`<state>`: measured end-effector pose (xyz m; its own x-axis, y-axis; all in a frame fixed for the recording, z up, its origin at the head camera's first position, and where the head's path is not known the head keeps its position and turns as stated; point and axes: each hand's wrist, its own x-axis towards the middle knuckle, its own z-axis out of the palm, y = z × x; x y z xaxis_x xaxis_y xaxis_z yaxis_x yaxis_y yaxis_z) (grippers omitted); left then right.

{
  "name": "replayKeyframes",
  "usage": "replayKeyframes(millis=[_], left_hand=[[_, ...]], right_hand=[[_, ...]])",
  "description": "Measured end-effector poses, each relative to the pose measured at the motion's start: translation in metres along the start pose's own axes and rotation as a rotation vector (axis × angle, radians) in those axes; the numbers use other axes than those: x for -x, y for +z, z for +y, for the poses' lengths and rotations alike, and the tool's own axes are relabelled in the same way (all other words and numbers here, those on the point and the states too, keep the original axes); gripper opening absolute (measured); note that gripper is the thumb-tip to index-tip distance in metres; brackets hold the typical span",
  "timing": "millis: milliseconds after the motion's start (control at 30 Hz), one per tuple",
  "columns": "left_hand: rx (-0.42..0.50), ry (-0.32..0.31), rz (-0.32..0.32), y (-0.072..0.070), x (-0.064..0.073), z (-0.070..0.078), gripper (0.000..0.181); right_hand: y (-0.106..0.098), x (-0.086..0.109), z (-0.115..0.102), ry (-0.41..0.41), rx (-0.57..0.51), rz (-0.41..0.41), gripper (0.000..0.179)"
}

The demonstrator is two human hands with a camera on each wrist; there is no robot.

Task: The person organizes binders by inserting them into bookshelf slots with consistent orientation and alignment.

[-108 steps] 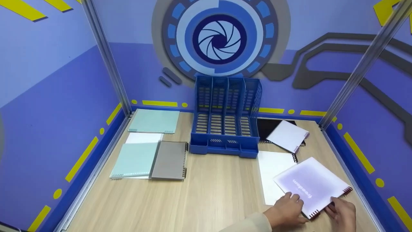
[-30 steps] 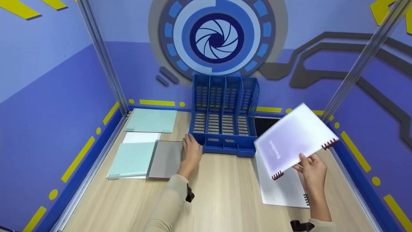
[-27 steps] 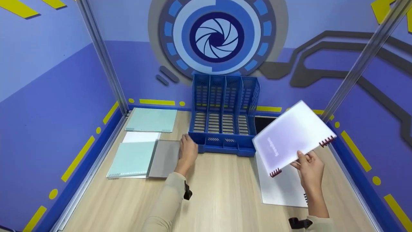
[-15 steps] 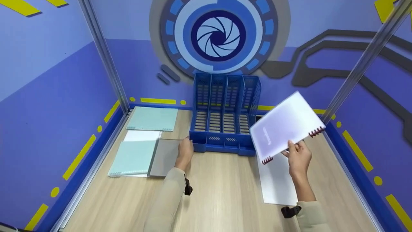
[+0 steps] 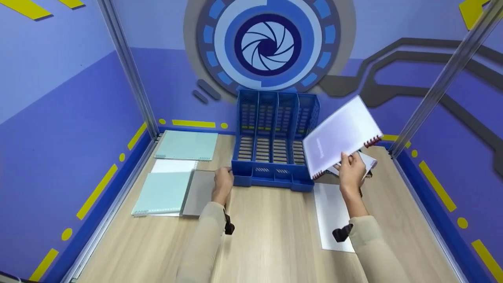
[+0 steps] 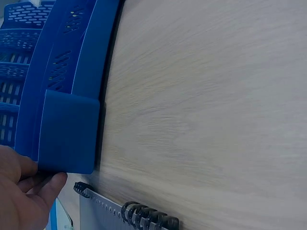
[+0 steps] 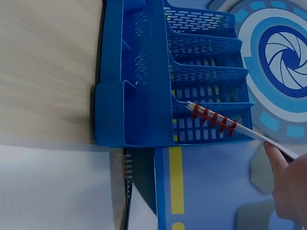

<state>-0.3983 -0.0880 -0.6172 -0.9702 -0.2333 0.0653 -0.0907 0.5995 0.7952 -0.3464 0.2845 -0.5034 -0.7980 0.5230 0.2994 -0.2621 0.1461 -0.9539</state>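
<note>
The purple notebook (image 5: 342,133) hangs tilted in the air at the front right of the blue rack (image 5: 271,167), higher and further from the person than 1 second ago, when it hung lower and more to the right. That shift seems to bring the work to the rightmost of the rack's 4 compartments, though I judge the notebook not yet inside, and I cannot tell whether it touches the rack. Its cover fades from white to soft purple with faint lettering, and its red rings (image 7: 213,119) sit in 2 groups along the lower edge. The right hand (image 5: 351,173) pinches that edge between the groups, its grip closed on the cover. The left hand (image 5: 223,184) stays at the rack's front left corner with fingers bent against it, perhaps steadying it; whether that grip pinches or only presses, I cannot tell. Further out on the table (image 5: 267,236), a gray notebook (image 5: 200,192) and 2 mint notebooks (image 5: 186,145) lie to the left, while a white notebook (image 5: 334,216) lies to the right, below the raised one.
</note>
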Motion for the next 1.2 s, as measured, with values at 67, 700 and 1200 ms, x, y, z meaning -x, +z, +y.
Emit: replayKeyframes(millis=[67, 700, 1200], left_hand=[[0.010, -0.006, 0.002, 0.001, 0.000, 0.000, 0.027], [0.014, -0.002, 0.043, 0.006, 0.000, -0.002, 0.024], [-0.037, 0.010, 0.065, 0.007, 0.000, -0.001, 0.022]], right_hand=[[0.008, -0.005, 0.001, -0.002, -0.002, 0.008, 0.024], [0.080, -0.026, 0.027, 0.144, -0.082, 0.053, 0.020], [0.105, -0.026, 0.046, 0.248, 0.030, 0.015, 0.016]])
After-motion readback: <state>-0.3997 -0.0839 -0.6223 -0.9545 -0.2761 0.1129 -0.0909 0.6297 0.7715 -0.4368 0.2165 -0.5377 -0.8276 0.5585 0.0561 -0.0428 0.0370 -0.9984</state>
